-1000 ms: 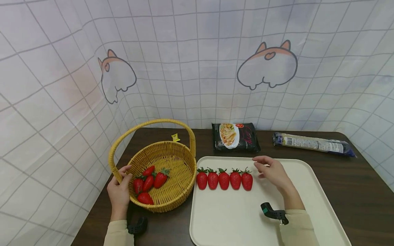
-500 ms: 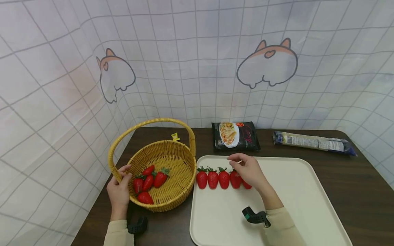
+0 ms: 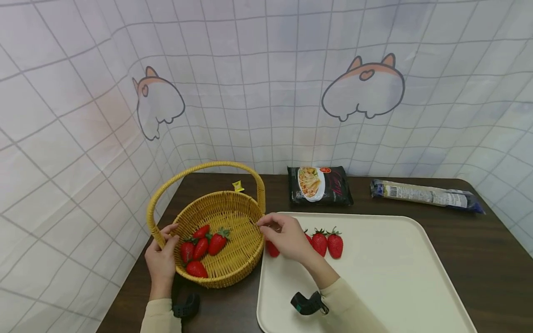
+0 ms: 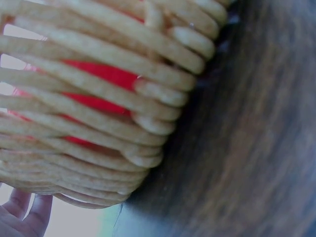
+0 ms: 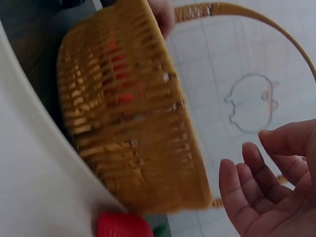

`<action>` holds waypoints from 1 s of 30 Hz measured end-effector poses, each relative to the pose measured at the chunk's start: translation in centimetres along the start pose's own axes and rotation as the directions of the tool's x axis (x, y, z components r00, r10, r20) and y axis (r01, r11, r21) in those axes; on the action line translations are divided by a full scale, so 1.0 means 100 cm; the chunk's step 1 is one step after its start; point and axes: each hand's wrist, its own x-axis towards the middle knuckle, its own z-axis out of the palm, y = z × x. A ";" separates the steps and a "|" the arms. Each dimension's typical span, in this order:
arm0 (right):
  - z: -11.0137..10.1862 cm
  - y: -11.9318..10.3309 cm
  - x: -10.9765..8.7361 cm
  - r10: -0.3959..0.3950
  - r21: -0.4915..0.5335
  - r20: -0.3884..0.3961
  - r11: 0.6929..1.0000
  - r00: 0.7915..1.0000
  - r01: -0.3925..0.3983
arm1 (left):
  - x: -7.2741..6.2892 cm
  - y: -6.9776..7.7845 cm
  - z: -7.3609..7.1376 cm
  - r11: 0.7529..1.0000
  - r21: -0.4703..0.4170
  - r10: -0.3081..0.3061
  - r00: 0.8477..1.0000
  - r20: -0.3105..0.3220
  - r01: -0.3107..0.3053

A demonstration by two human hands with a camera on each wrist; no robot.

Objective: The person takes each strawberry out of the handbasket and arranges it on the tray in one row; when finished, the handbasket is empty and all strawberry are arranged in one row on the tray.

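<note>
A yellow wicker basket (image 3: 233, 273) with a tall arched handle (image 3: 208, 165) stands at the left, several strawberries (image 3: 201, 248) lying in its left half. My left hand (image 3: 161, 261) grips its left rim beside the foot of the handle. Just at the basket's right rim hovers my right hand (image 3: 291, 238), fingers loosely bent and nothing between them. In the right wrist view, a gap shows between thumb and fingers of that hand (image 5: 276, 197). Beneath it, a row of strawberries (image 3: 335, 243) lies along the tray's back left, partly hidden by the hand.
The strawberries lie on a large cream tray (image 3: 387, 277), right of the basket on a dark wooden table (image 3: 491, 259). Behind are a black food packet (image 3: 319, 186), a long clear-and-blue packet (image 3: 424, 194) and a small yellow wrapper (image 3: 238, 186). A tiled-pattern curtain (image 3: 258, 92) hangs behind.
My right hand has moved left over the strawberry row, from the row's right end to the basket's right rim. The left hand, basket and strawberries have stayed in place.
</note>
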 end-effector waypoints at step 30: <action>0.079 -0.007 0.041 0.022 -0.061 0.363 0.998 0.932 0.000 | 0.000 -0.001 -0.001 0.999 0.006 -0.040 0.999 0.008 0.040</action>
